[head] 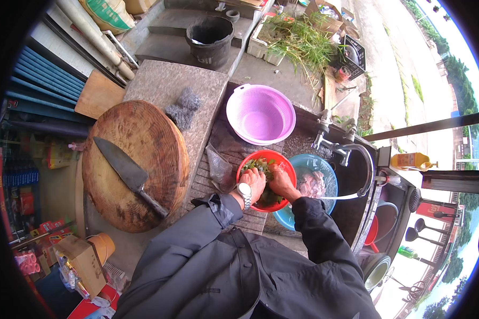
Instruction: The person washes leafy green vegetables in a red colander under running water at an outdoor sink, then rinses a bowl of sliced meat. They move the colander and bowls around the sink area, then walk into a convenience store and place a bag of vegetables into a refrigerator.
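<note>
Both of my hands are down inside a red plastic basin (290,167) of leafy greens (260,163). My left hand (254,183), with a watch at its wrist, has its fingers curled into the leaves. My right hand (282,182) grips at the other side of the same greens, its fingertips hidden. Right beside and partly under the red basin, a blue basin (330,175) holds water and pale pink pieces (312,184) that look like raw meat. Beyond the red basin stands a purple plastic colander (260,113).
A cleaver-like kitchen knife (121,163) lies on a thick round wooden chopping block (159,135) at left. Steel-wool-like scourers (183,107) sit on the stone counter (175,75). A curved faucet (335,145) overhangs the dark sink (349,175). Ladles (417,233) hang at right.
</note>
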`<state>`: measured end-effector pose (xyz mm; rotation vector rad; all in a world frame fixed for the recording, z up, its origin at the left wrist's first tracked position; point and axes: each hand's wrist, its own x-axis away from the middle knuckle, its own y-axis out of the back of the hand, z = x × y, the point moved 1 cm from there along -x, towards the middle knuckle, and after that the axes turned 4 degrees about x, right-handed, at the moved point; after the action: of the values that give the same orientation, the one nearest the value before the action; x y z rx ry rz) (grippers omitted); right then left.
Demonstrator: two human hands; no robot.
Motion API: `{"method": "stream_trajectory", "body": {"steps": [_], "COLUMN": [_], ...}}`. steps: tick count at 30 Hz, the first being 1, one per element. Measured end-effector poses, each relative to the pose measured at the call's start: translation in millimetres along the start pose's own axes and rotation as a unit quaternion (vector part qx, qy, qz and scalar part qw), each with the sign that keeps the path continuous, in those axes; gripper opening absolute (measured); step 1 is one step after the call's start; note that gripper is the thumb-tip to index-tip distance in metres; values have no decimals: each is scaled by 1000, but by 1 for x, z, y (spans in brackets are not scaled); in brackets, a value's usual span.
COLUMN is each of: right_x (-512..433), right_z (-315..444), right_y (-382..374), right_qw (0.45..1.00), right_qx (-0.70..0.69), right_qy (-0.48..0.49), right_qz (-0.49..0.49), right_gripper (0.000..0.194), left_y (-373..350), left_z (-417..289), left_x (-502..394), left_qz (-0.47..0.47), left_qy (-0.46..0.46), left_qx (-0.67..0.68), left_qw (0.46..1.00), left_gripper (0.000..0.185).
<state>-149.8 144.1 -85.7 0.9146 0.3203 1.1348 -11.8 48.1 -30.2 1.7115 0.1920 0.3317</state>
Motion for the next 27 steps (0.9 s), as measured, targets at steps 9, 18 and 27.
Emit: {"method": "stream_trajectory", "body": {"steps": [9,18,27], "right_x": [36,54,14], "right_z": [83,98,86], "right_y": [104,90,71], "right_qw": [982,997,985], "right_qx": [-62,14,103], "right_qy": [-175,67,-109], "right_qz": [-12,18,90], "right_gripper": [46,61,60], "left_y": [25,56,16], "left_z": [19,21,8], "left_x": [25,32,25], "left_qz": [-22,-52,-14], "left_qy": [-14,-9,-30], "left_qx": [184,281,218], "left_qw": [983,958,975], "left_gripper": [7,40,20]}}
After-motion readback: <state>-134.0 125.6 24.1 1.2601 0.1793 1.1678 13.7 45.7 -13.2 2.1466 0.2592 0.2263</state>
